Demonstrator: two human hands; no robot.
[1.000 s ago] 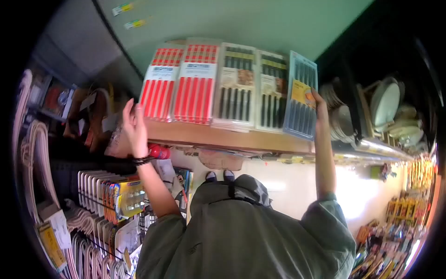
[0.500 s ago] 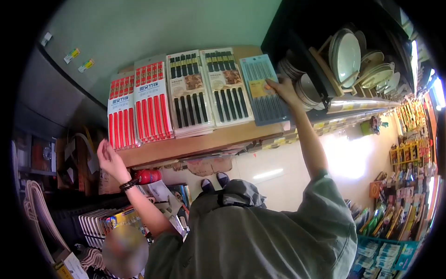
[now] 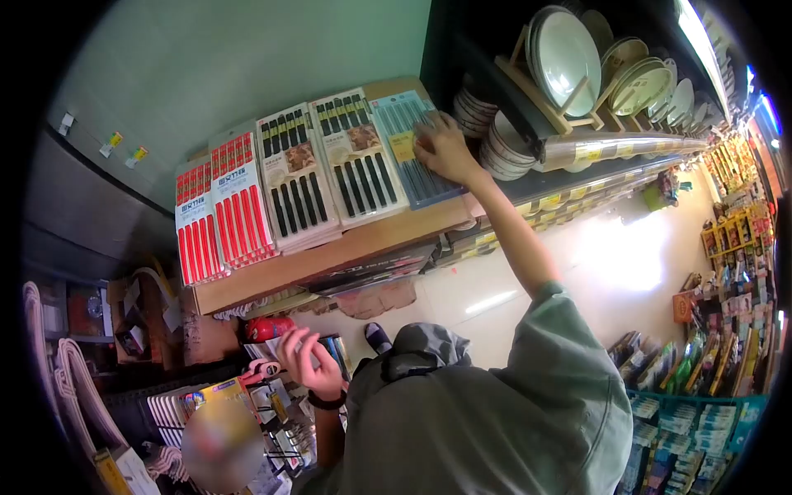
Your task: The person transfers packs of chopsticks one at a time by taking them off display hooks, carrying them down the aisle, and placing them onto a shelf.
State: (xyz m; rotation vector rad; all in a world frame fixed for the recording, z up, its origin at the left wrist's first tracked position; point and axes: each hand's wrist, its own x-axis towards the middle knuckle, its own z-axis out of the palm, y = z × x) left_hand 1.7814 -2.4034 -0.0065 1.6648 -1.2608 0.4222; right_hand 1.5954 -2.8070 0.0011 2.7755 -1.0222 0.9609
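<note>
My right hand (image 3: 450, 153) rests on the right side of a blue-grey chopstick pack (image 3: 408, 136) with a yellow label, its fingers apart and bent over the pack's surface. That pack is at the right end of a row on a wooden shelf top (image 3: 330, 252). Beside it are two stacks of black chopstick packs, the nearer one (image 3: 363, 186) and another (image 3: 297, 202). Red chopstick packs (image 3: 239, 219) fill the left end. My left hand (image 3: 312, 363) hangs in the air below the shelf's front edge, empty, with loosely curled fingers apart.
White plates (image 3: 565, 62) stand in wooden racks on the dark shelving at right, with stacked bowls (image 3: 505, 148) below. A red rounded object (image 3: 268, 328) sits under the shelf. Packed goods (image 3: 693, 445) hang at lower right. Pale floor (image 3: 528, 280) shows between.
My left hand has dropped from the red packs' corner toward my body. My right hand has shifted from the blue-grey pack's edge to lie over it. The view has turned slightly.
</note>
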